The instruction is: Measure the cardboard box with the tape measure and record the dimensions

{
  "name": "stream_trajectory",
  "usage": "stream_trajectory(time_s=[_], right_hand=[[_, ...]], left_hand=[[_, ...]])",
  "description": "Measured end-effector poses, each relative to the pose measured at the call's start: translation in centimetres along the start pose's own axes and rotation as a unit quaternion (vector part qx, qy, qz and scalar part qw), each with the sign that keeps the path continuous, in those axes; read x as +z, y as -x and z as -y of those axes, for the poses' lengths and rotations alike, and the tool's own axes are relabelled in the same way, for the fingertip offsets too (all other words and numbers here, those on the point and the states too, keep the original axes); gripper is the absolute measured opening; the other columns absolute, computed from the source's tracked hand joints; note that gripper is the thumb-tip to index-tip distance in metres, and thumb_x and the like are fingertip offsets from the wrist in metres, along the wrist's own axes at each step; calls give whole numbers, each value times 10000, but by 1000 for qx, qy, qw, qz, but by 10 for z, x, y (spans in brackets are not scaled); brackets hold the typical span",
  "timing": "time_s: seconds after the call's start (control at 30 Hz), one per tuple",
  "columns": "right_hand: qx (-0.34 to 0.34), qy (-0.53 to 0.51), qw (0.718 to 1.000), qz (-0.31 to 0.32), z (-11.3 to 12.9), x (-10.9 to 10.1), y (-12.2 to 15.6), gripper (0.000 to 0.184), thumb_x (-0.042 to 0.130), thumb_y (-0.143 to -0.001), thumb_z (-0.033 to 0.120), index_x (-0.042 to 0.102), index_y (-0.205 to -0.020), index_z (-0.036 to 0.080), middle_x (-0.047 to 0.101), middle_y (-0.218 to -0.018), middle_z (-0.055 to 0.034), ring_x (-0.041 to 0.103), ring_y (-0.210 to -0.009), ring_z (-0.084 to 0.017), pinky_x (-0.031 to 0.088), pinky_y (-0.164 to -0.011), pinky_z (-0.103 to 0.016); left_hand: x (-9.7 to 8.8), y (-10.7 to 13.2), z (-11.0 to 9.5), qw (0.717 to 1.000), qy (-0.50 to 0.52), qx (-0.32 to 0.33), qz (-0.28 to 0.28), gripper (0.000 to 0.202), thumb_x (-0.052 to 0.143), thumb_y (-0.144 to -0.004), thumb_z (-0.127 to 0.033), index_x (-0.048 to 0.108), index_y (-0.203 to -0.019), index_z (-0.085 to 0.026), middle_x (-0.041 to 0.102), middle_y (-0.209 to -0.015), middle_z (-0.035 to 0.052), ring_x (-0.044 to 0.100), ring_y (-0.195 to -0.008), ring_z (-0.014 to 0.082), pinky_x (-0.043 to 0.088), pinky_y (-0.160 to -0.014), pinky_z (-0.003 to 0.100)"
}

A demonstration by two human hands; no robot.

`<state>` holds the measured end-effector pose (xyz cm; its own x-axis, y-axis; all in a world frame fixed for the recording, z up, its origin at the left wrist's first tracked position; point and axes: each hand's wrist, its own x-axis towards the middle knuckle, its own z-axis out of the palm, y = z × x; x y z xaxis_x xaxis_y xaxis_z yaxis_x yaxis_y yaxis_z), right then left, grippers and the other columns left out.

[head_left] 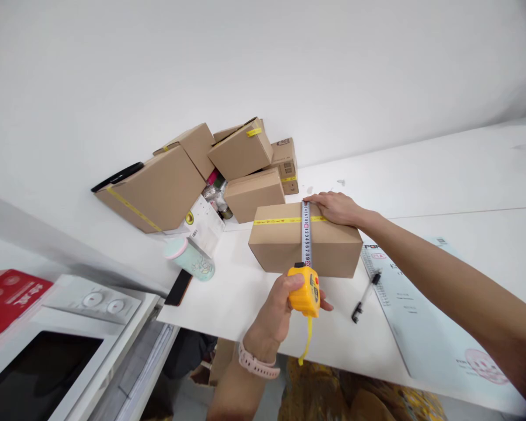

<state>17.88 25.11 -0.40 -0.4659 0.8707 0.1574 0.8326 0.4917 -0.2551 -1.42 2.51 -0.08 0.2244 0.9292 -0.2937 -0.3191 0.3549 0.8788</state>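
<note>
My left hand (275, 313) is closed around a yellow tape measure (305, 292), just in front of a brown cardboard box (276, 237). From its case the silver blade (305, 231) runs across the top of the box and a little down its near side. A strip of yellow packing tape (275, 221) crosses the top lengthwise. My right hand (338, 208) rests at the far edge of the box, its fingertips holding the blade's far end there. A yellow wrist strap (307, 339) hangs from the case.
Several cardboard boxes (249, 155) are piled against the wall. At left stand a mint-green tumbler (191, 260), a dark phone-like slab (178, 287) and a microwave (48, 356). To the right lie a pen (366, 296) and a light-blue spiral notebook (421, 316) on the white table (245, 304).
</note>
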Motion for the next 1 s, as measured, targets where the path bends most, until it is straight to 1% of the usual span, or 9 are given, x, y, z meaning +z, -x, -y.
stream_trajectory(time_s=[0.1, 0.27, 0.33, 0.43, 0.53, 0.63, 0.73, 0.8, 1.0], right_hand=[[4, 0, 1000, 1, 0, 1, 0, 597, 330, -974, 217, 581, -1513, 275, 701, -1312, -153, 652, -1135, -357, 496, -878, -450], [-1, -2, 1000, 5, 1, 1, 0, 589, 339, -973, 227, 590, -1502, 287, 708, -1327, -134, 665, -1120, -356, 502, -871, -454], [-2, -1, 1000, 5, 1, 1, 1, 589, 343, -970, 224, 591, -1500, 287, 710, -1330, -131, 666, -1126, -355, 504, -879, -457], [-3, -1, 1000, 5, 2, 1, 2, 593, 349, -964, 213, 592, -1500, 279, 706, -1343, -134, 667, -1139, -355, 506, -898, -462], [-3, -7, 1000, 7, 3, 1, 3, 586, 357, -965, 222, 599, -1496, 279, 705, -1350, -136, 667, -1143, -360, 507, -909, -467], [-1, -17, 1000, 7, 4, 1, 3, 574, 345, -979, 241, 611, -1486, 285, 707, -1353, -132, 662, -1154, -370, 505, -920, -476], [-3, -24, 1000, 5, 5, 1, 4, 568, 335, -987, 247, 619, -1478, 286, 707, -1361, -127, 660, -1163, -371, 504, -930, -482], [-5, -25, 1000, 2, 5, 1, 4, 562, 339, -989, 253, 623, -1473, 285, 710, -1358, -124, 663, -1159, -368, 508, -928, -482], [-11, -26, 1000, -9, 7, -1, 6, 547, 341, -994, 272, 643, -1449, 291, 729, -1332, -99, 676, -1118, -345, 519, -903, -466]], left_hand=[[0, 2, 4, 1000, 3, -2, 4, 543, 760, -675, -579, 656, -975, -139, 732, -779, 65, 749, -653, 257, 510, -693, 343], [-3, 3, 12, 999, 25, 26, 39, 525, 749, -732, -560, 642, -1018, -132, 707, -819, 65, 721, -629, 240, 532, -665, 363], [-5, -1, 13, 997, 38, 38, 48, 519, 745, -756, -541, 626, -1067, -143, 709, -830, 63, 717, -630, 240, 543, -673, 379], [-9, -11, 11, 996, 59, 40, 51, 555, 746, -759, -543, 596, -1129, -157, 730, -851, 71, 725, -625, 247, 555, -702, 400], [-12, -20, 11, 995, 77, 46, 50, 636, 762, -742, -554, 577, -1206, -161, 736, -882, 75, 724, -627, 247, 557, -677, 384], [-11, -22, 14, 993, 85, 62, 52, 702, 786, -739, -535, 558, -1296, -174, 712, -927, 63, 714, -681, 238, 571, -655, 372], [-10, -20, 16, 992, 90, 69, 51, 734, 816, -723, -509, 568, -1333, -186, 662, -979, 57, 700, -814, 249, 594, -638, 360], [-9, -19, 16, 992, 92, 70, 47, 741, 824, -716, -499, 571, -1344, -196, 633, -1006, 56, 687, -869, 256, 604, -632, 359], [-7, -19, 13, 993, 83, 70, 44, 784, 822, -704, -501, 558, -1384, -211, 600, -1017, 53, 667, -892, 263, 607, -633, 367]])
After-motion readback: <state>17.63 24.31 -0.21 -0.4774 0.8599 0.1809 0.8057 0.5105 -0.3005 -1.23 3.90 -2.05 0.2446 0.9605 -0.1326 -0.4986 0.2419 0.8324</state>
